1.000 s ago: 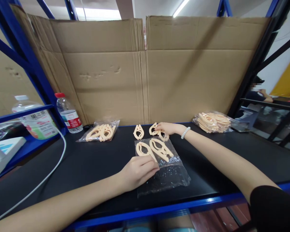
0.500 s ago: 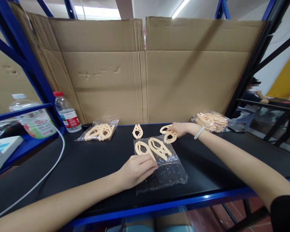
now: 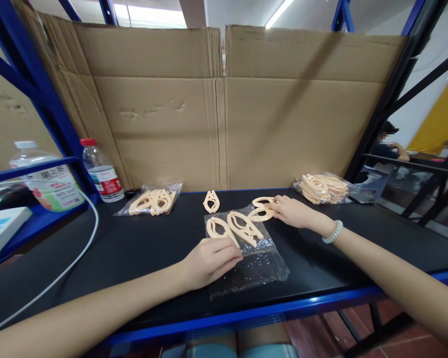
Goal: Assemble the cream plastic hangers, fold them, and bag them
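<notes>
Left hand (image 3: 210,262) is pinching the clear plastic bag (image 3: 253,274), right hand (image 3: 294,214) is gripping a couple cream folding hangers (image 3: 263,207).

Bag (image 3: 254,272) – crinkled glossy plastic; hangers (image 3: 248,234) – smooth, matt.

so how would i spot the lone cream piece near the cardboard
Find the black table below the cardboard wall. Near its back edge, right of the leftmost bag, lies a cream teardrop piece. Unlike its neighbours, it lies off any bag, untouched.
</notes>
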`<state>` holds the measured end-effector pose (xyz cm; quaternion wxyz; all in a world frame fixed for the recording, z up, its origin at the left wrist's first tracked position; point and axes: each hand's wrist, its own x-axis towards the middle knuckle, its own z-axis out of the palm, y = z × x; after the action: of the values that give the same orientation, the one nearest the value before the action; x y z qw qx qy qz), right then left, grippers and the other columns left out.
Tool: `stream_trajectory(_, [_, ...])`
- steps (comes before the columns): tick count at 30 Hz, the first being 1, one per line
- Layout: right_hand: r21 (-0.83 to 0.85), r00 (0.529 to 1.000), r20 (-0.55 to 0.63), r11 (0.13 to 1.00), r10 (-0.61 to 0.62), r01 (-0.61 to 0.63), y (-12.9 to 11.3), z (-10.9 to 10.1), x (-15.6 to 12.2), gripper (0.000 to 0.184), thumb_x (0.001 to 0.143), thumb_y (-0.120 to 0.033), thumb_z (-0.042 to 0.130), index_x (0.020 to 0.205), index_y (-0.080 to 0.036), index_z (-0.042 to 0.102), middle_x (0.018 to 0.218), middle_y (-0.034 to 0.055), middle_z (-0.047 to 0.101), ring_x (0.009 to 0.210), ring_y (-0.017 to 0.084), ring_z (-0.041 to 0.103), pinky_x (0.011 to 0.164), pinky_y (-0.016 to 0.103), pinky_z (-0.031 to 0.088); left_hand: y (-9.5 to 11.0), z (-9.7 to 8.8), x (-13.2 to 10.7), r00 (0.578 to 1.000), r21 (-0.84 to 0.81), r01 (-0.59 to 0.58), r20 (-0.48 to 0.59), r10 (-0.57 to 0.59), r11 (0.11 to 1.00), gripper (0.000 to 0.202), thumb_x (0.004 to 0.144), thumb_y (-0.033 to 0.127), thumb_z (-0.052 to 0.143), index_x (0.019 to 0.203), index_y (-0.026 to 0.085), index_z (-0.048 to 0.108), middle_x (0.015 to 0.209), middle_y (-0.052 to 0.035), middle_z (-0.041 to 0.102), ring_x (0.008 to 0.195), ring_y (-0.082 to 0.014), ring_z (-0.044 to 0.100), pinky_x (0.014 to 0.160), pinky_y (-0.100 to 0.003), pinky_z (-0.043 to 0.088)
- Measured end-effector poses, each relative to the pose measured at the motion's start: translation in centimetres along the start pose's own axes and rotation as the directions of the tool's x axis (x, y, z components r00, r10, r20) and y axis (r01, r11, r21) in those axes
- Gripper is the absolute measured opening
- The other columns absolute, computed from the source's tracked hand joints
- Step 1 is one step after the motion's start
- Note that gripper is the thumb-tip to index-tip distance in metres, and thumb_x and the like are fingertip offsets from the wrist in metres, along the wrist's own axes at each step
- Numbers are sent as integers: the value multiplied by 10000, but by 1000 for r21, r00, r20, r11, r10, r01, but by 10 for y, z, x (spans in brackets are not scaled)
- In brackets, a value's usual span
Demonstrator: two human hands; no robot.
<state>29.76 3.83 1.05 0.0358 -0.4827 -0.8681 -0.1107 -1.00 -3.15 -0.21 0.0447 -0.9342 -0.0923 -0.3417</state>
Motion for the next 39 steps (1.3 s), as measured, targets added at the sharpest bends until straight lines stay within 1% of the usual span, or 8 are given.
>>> stream_trajectory(7, [45,995,-90,997,-53,57,-4,-3,-18,239,928,-208,494,1096,-143,650,1084,153,599,1003,276,554,885,423,472,1,-1,2,1000,-1,7,-6,-7,1000,131,937,142,488,900,157,612,775,-36,656,676,-113,617,609,-191,499])
stream_trajectory(12, [179,986,-142,978,-84,109,-1,6,-29,307,936,-169,454,1207,-166,597,1109,122,630,1050,245,576,926,388,479,1,0,2,1000,2,9,-7,-9,1000,116,929,132,500,905,151,612,773,-35,654,675,-114,620,614,-193,500])
stream_trajectory(22, [502,964,-221,865,148,-18,-1,5,-66,307,898,-255,509,1147,-206,683,950,85,651,776,194,621,753,350,533,0,0,1,1000,-15,22,-3,-22,1000,118,931,134,494,908,152,608,777,-38,655,681,-112,617,623,-191,497])
stream_trajectory(24, [581,946,-220,811,237,-68,-1,5,-75,289,873,-310,555,1100,-216,709,943,79,657,739,188,615,702,341,544,0,0,2,1000,-12,29,-7,-29,1000,120,932,135,495,904,153,610,775,-36,657,680,-112,618,624,-192,496])
stream_trajectory(27, [746,909,-188,656,372,-114,-3,7,-87,318,814,-436,632,1016,-216,740,950,80,664,689,176,620,618,321,567,0,0,2,999,-6,38,-15,-38,999,142,938,148,483,890,162,616,769,-32,664,675,-111,620,619,-192,497])
stream_trajectory(33, [910,807,-172,405,566,-91,-10,2,-104,406,687,-538,749,877,-179,759,958,111,690,678,198,683,610,319,604,-1,1,3,998,-17,51,-24,-52,999,140,935,149,492,885,161,622,768,-35,674,684,-113,628,621,-188,497])
stream_trajectory(36, [928,761,-166,361,627,-95,-17,-3,-110,402,672,-517,774,882,-174,749,865,109,725,699,222,700,585,297,603,-1,2,2,998,-24,57,-21,-57,998,128,929,140,504,881,159,621,768,-34,675,683,-114,627,628,-193,499])
stream_trajectory(39, [924,743,-205,377,637,-69,-26,-7,-114,380,692,-494,768,897,-175,740,794,96,735,690,223,703,540,270,594,-2,3,1,998,-40,59,-22,-60,997,95,913,126,534,878,149,618,779,-37,674,693,-118,631,634,-197,500])
